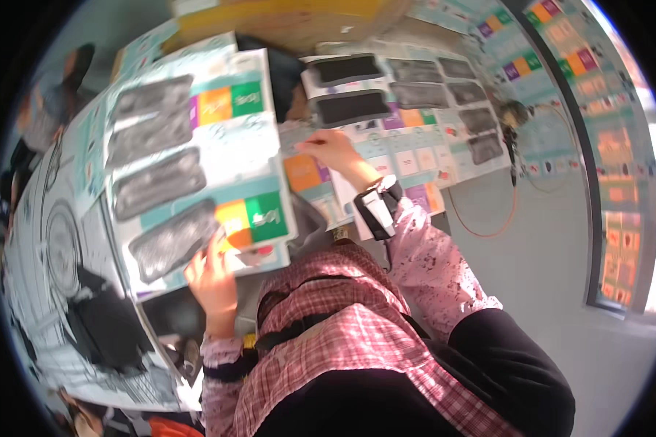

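Observation:
My left hand (pixel 213 282) has its fingers apart. They touch the lower right corner of a dark grey, rounded rectangular piece (pixel 171 240) with a mottled surface. Several like it lie in a column on a large white, teal, orange and green printed sheet (pixel 251 175). Thumb and fingertips pressed together, my right hand (pixel 335 153) hovers over printed sheets right of the stack; anything between the fingertips is too small to make out. Beyond it lie two black rectangular pieces (pixel 351 108) and several greyer ones (pixel 419 95) on another printed sheet (pixel 408 156).
A yellow-topped box (pixel 270 22) stands at the far side. On the right, a cable (pixel 516 193) hangs by the sheets' end, and a dark upright frame (pixel 594 240) borders the grey floor. Black cloth (pixel 106 328) lies at left, where another person (pixel 51 109) is partly seen.

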### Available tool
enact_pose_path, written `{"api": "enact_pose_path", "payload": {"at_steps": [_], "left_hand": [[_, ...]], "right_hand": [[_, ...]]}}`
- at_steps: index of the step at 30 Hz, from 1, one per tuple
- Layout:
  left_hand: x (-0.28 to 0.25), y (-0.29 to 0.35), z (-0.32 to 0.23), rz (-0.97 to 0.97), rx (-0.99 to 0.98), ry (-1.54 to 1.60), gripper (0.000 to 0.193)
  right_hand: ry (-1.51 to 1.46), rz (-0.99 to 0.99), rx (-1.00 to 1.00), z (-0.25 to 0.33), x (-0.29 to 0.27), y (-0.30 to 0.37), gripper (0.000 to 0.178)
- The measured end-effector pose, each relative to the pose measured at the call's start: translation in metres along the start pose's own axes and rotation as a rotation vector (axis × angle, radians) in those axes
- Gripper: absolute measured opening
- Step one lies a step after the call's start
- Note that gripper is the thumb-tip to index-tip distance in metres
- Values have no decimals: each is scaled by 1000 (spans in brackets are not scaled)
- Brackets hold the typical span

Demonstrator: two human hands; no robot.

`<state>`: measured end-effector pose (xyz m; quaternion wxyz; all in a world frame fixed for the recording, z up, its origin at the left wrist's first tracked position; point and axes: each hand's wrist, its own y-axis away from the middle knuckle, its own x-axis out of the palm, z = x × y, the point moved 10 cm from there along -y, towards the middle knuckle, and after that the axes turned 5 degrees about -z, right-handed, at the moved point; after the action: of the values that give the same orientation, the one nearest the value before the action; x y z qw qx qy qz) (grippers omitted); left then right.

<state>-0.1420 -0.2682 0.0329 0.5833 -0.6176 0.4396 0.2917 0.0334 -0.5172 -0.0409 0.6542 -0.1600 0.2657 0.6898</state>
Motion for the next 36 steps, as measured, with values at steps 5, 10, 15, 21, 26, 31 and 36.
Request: {"api": "enact_pose_path", "payload": {"at_steps": [5,10,15,21,26,31,36], "left_hand": [[7,-23,7,54,-203,84,33],[6,-32,6,22,-381,-15,44],[10,-40,-6,81,-442,-90,49],[24,-39,-9,183,-396,-208,39],[-1,-47,-2,157,-546,-312,33],[10,-24,2,128,-176,-682,21],[2,-53,-23,80,-335,-396,27]], "right_hand": [[364,-413,-76,-125,-162,-27,17],[709,-360,-309,-148,-199,-74,16],[869,-214,-485,-170,-182,-111,16],[841,-260,-684,-167,-184,-113,12],[493,-475,-439,-147,-255,-111,9],[337,-601,-446,-92,-342,-85,15],[511,-347,-390,28,-330,-75,13]]}}
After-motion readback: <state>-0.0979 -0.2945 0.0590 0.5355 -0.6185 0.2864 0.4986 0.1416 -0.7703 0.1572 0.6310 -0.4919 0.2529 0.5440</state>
